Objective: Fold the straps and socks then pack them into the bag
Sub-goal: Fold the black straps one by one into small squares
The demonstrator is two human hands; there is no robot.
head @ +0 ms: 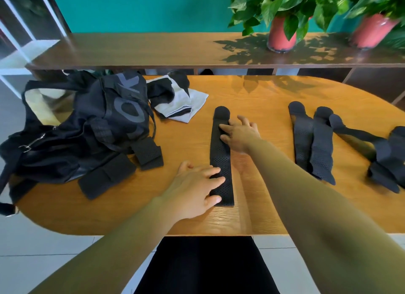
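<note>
**Step in hand:** flattening one strap (220, 160) before folding. The strap lies full length at the centre of the surface (263, 217), running from 6 o'clock to 12 o'clock. The left hand (192, 190) presses the near end with flat, extended fingers. The right hand (240, 134) rests spread fingers on the far portion, just short of the rounded tip. The hands are apart, and neither grips anything.

**Next move, as judged:** lift one end and bring it over onto the other while the opposite hand pins the strap, keeping the edges aligned. The fabric looks limp, so the fold will probably need pressing to hold.

**Appearance:** black, narrow, perforated mesh along its length. There is a smooth rounded tab at the 12 o'clock end, and the near end is cut square.

**Layout, taken from the strap:**
- The black bag (87, 127) lies slumped at 9 to 10 o'clock.
- Two folded straps (109, 177) sit against the bag at 8 to 9 o'clock.
- The socks (175, 101) are piled at 11 o'clock.
- Unfolded straps (311, 144) lie at 3 o'clock, well apart.

**Progress, as judged:** early to middle.
</note>
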